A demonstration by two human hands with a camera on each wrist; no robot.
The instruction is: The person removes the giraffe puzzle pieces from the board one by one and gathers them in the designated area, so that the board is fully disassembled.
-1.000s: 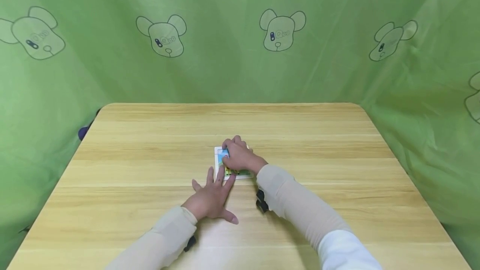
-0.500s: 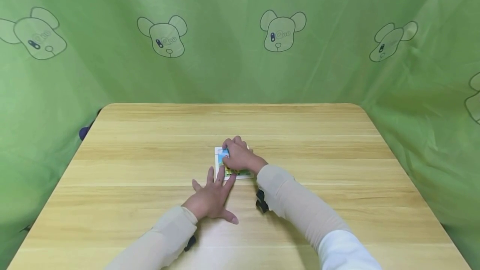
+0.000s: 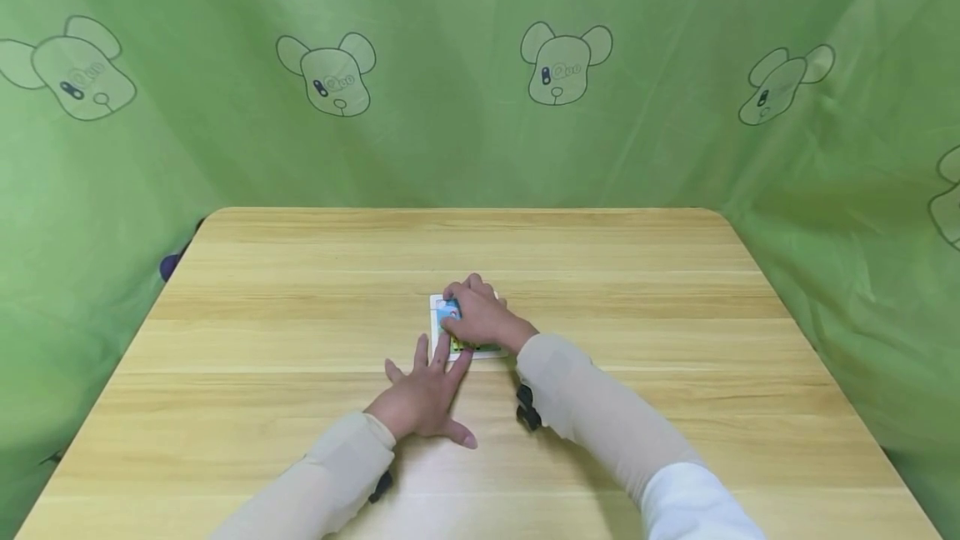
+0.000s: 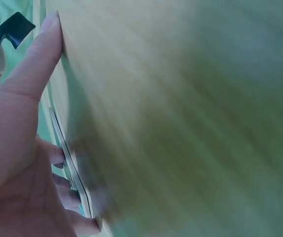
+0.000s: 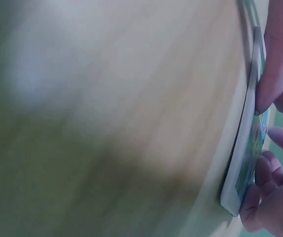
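Observation:
A small flat picture board [image 3: 437, 311] with a white border lies near the middle of the table, and blue, green and yellow printing shows between the hands. Over it, my right hand [image 3: 480, 315] bends its fingers down onto the picture and covers much of it. I cannot tell whether they pinch a loose piece. My left hand [image 3: 423, 398] is spread out, with fingertips on the board's near left edge and the thumb pointing right over the table. From the side, the board [image 5: 247, 123] in the right wrist view and the board [image 4: 67, 155] in the left wrist view look thin.
The wood-grain table [image 3: 645, 273] extends around the board on all sides. Behind it hangs a green curtain [image 3: 450, 140] printed with bear heads. A dark rounded thing [image 3: 169, 267] shows past the table's left edge. A black mount [image 3: 528, 407] sits under the right wrist.
The right wrist and forearm have shifted very slightly right and nearer. The right thumb has moved slightly left on the picture. My left hand keeps its place.

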